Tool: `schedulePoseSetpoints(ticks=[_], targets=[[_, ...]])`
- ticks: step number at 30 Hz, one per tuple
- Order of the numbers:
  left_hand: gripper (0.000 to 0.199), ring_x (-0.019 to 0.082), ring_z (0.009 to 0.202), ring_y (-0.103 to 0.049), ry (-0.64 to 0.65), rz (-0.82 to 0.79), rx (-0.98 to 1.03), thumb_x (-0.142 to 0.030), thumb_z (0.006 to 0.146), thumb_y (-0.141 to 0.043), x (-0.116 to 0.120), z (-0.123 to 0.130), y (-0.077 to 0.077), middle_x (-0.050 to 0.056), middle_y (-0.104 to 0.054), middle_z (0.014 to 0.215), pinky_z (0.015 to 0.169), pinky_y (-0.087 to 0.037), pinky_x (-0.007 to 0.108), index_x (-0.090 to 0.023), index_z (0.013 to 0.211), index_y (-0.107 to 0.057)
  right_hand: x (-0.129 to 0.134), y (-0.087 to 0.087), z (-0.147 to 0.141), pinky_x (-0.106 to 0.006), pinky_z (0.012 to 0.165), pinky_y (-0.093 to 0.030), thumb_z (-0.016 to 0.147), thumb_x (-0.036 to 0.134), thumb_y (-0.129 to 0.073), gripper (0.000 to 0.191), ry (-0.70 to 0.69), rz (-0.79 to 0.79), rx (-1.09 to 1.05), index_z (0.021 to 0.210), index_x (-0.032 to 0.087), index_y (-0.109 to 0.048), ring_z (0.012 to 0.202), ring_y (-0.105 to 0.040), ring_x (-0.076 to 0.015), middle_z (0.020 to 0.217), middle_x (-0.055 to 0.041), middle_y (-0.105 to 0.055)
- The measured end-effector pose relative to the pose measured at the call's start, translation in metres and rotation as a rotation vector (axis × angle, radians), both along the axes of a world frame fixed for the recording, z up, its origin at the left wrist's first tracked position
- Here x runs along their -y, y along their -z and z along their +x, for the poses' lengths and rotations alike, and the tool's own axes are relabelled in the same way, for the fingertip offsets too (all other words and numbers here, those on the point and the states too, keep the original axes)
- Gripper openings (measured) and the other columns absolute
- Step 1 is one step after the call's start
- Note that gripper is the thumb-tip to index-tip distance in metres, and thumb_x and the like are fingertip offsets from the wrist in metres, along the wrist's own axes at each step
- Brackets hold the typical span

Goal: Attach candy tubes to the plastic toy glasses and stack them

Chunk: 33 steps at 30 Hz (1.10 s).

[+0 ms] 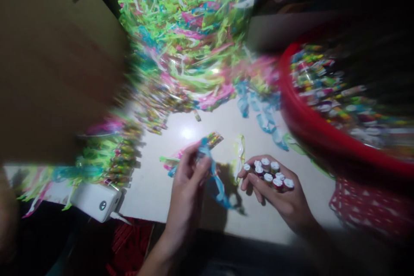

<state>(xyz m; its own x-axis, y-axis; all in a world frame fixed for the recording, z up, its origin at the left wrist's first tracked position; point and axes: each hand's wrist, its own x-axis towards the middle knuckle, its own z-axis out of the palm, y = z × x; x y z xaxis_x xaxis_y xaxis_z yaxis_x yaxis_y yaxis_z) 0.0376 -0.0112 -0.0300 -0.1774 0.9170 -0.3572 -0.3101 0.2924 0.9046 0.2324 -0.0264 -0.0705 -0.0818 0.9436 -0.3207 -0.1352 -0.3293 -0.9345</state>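
Between the thumb and fingers of my left hand [189,177] is a blue plastic strip [218,183], its lower end hanging toward my right hand. My right hand [284,198] is wrapped round a bundle of small tubes [268,174], their white ends facing up. Just beyond my left hand lie a small printed packet or tube group [215,139] and pink and green strips [171,161], partly covered by the fingers. A pale yellow strip [239,153] lies on the white table [258,228] between the hands.
A large heap of coloured strips [190,30] fills the back. At right stands a red tub [291,108] of small wrapped tubes. A cardboard box [58,64] blocks the left. A white power bank [95,200] with a cable sits near the front edge. Blue strips [265,114] lie beside the tub.
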Motion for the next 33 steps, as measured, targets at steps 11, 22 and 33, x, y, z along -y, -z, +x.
schedulePoseSetpoints(ticks=[11,22,33], targets=[[0.028,0.013,0.098,-0.075,0.141,0.382,-0.071,-0.022,0.097,-0.077,0.018,0.032,0.029,0.002,-0.073,0.107,0.085,-0.061,0.022,-0.027,0.121,-0.064,-0.001,0.003,0.007,-0.024,0.052,-0.043,0.101,0.045,-0.075,0.033,-0.092,0.041,-0.073,0.118,0.019,-0.064,0.054,-0.058,-0.0115,0.076,-0.002,-0.072],[0.003,0.013,0.109,-0.072,0.138,0.314,-0.073,-0.024,0.098,-0.077,-0.003,0.016,0.031,0.004,-0.075,0.11,0.091,-0.06,0.022,-0.022,0.1,-0.074,-0.006,0.008,0.007,-0.022,0.044,-0.041,0.097,0.049,-0.081,0.038,-0.012,-0.017,-0.2,0.116,0.019,-0.069,0.059,-0.065,-0.0138,0.091,-0.0077,-0.078],[0.008,0.016,0.114,-0.074,0.288,0.268,-0.024,-0.023,0.096,-0.078,-0.003,0.017,0.039,0.005,-0.077,0.118,0.101,-0.062,0.03,-0.021,0.099,-0.071,-0.006,0.017,0.008,-0.025,0.047,-0.05,0.095,0.051,-0.082,0.042,-0.038,-0.034,-0.123,0.117,0.018,-0.068,0.053,-0.066,-0.0165,0.08,-0.0078,-0.079]])
